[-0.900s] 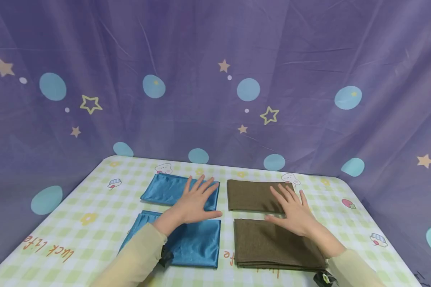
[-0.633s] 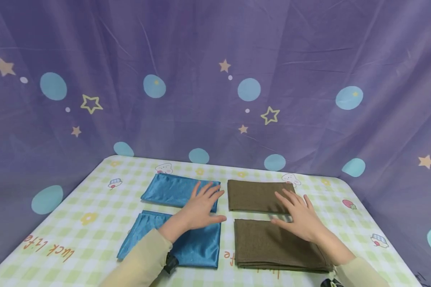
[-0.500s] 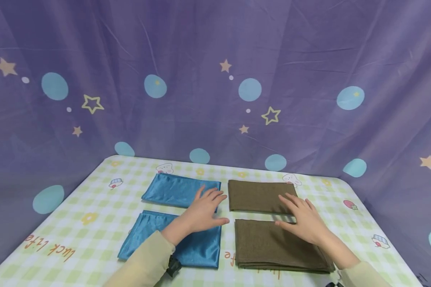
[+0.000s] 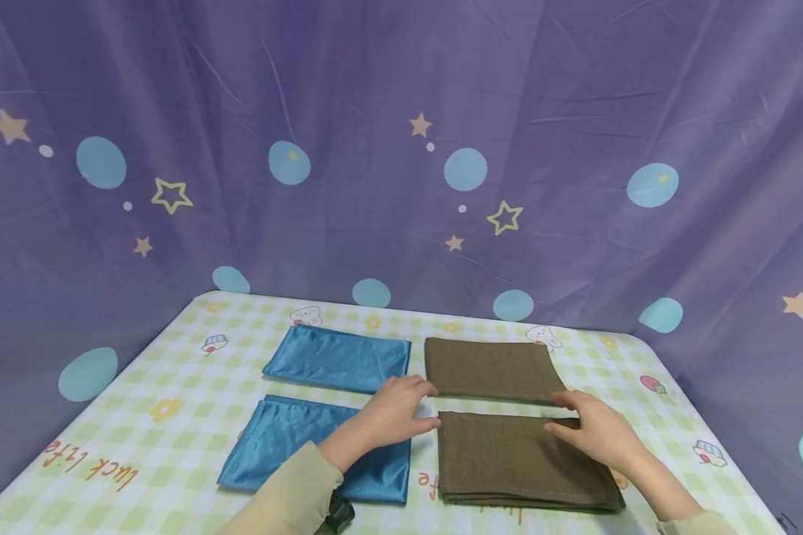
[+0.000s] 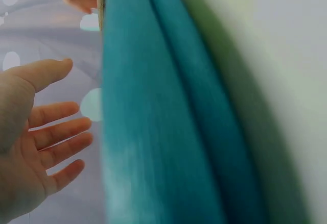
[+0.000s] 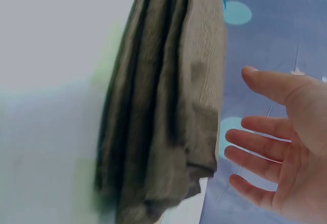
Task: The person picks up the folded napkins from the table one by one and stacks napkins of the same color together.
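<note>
Two shiny blue folded cloths lie on the left, a back blue cloth (image 4: 334,357) and a front blue cloth (image 4: 288,435). On the right are two matte brown ones, a back brown cloth (image 4: 485,368) and a front brown cloth (image 4: 495,461). My left hand (image 4: 391,416) is over the front blue cloth's right part, its fingertips by the gap toward the brown pair. My right hand (image 4: 598,431) overlaps the front brown cloth's far right corner. Both wrist views show relaxed, spread fingers holding nothing, beside the blue folds (image 5: 148,112) and the layered brown folds (image 6: 168,106).
Under the cloths is a green-and-white checked tablecloth (image 4: 167,453) with cartoon prints. A purple curtain (image 4: 375,230) with stars and blue spots hangs behind the table and along both sides.
Both hands have drawn back toward the front and shifted right, their fingers less spread. The left hand has come off the back blue cloth, the right off the back brown one. The cloths stay put.
</note>
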`<state>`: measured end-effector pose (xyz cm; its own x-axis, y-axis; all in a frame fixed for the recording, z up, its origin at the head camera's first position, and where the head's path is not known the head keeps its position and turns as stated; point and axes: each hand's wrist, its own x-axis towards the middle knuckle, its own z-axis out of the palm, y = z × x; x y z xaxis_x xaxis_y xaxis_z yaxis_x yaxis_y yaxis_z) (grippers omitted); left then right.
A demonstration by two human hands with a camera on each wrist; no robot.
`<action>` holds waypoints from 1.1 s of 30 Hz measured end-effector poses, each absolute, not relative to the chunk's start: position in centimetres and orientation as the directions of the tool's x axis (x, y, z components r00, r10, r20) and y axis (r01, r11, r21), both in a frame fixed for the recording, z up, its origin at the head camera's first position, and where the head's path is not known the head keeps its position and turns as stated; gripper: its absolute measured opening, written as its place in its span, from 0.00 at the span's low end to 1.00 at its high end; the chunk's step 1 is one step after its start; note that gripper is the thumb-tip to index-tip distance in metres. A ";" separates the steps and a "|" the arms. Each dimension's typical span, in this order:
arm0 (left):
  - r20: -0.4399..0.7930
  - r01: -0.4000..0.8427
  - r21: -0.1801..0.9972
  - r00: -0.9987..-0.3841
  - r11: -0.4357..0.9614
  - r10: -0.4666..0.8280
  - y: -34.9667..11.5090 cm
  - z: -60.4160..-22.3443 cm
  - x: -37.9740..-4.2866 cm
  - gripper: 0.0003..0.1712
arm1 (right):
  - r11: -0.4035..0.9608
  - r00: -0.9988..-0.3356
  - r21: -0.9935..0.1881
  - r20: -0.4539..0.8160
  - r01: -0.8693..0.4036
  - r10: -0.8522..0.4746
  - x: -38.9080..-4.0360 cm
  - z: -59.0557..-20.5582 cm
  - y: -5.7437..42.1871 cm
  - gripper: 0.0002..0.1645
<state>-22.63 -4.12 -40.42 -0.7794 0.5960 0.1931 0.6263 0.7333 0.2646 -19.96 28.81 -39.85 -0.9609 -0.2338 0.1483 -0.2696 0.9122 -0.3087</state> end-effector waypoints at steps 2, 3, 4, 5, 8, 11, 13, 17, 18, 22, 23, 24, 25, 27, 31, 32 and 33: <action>0.168 0.617 0.297 -0.785 0.729 0.596 -3.8 -40.6 -22.8 0.24 | 0.914 -0.964 -0.311 0.128 -0.262 -0.233 -19.9 -40.1 29.3 0.33; 0.159 0.612 0.313 -0.788 0.727 0.595 -3.6 -40.6 -22.8 0.24 | 0.915 -0.964 -0.306 0.122 -0.262 -0.235 -19.9 -40.2 29.5 0.32; 0.153 0.608 0.330 -0.789 0.722 0.595 -3.5 -40.7 -22.9 0.24 | 0.917 -0.965 -0.302 0.117 -0.261 -0.236 -20.0 -40.3 29.8 0.32; 0.151 0.606 0.350 -0.789 0.715 0.595 -3.4 -40.7 -22.9 0.23 | 0.918 -0.965 -0.299 0.109 -0.259 -0.237 -20.0 -40.4 30.0 0.31; 0.142 0.595 0.404 -0.791 0.694 0.595 -3.0 -40.9 -23.1 0.22 | 0.927 -0.969 -0.282 0.083 -0.248 -0.234 -20.0 -40.8 30.5 0.30; 0.122 0.571 0.459 -0.799 0.680 0.589 -2.6 -41.0 -23.4 0.22 | 0.930 -0.969 -0.274 0.065 -0.246 -0.237 -20.1 -41.1 31.0 0.30; 0.099 0.548 0.493 -0.807 0.676 0.582 -2.3 -41.1 -23.6 0.22 | 0.931 -0.970 -0.272 0.063 -0.245 -0.237 -20.2 -41.2 31.3 0.30; 0.055 0.515 0.524 -0.815 0.678 0.576 -1.8 -41.2 -23.8 0.21 | 0.922 -0.968 -0.297 0.048 -0.248 -0.246 -20.3 -41.4 31.8 0.30; 0.043 0.508 0.527 -0.817 0.681 0.576 -1.7 -41.2 -23.8 0.21 | 0.919 -0.968 -0.308 0.039 -0.247 -0.247 -20.4 -41.4 31.9 0.31; 0.014 0.497 0.510 -0.821 0.703 0.571 -1.3 -41.4 -24.0 0.21 | 0.900 -0.965 -0.356 0.020 -0.250 -0.260 -20.5 -41.4 32.2 0.31; 0.010 0.498 0.500 -0.821 0.708 0.570 -1.3 -41.4 -24.0 0.21 | 0.898 -0.965 -0.362 0.019 -0.251 -0.262 -20.6 -41.4 32.3 0.31; 0.010 0.502 0.490 -0.821 0.712 0.572 -1.2 -41.4 -24.0 0.21 | 0.896 -0.965 -0.368 0.017 -0.250 -0.262 -20.6 -41.5 32.3 0.31; 0.010 0.507 0.478 -0.819 0.717 0.573 -1.2 -41.5 -24.0 0.21 | 0.895 -0.966 -0.371 0.015 -0.246 -0.259 -20.7 -41.5 32.3 0.32; 0.013 0.523 0.448 -0.815 0.725 0.580 -1.1 -41.5 -24.0 0.20 | 0.896 -0.966 -0.372 0.011 -0.243 -0.257 -20.7 -41.6 32.4 0.32; 0.015 0.545 0.403 -0.807 0.735 0.591 -1.0 -41.6 -24.0 0.19 | 0.902 -0.968 -0.361 0.015 -0.238 -0.249 -20.9 -41.9 32.5 0.32; 0.016 0.549 0.396 -0.806 0.736 0.592 -1.0 -41.6 -23.9 0.19 | 0.904 -0.967 -0.352 0.018 -0.244 -0.253 -20.9 -42.0 32.5 0.31; 0.019 0.552 0.391 -0.805 0.737 0.593 -1.0 -41.5 -23.9 0.18 | 0.907 -0.967 -0.340 0.024 -0.248 -0.255 -20.9 -42.1 32.5 0.30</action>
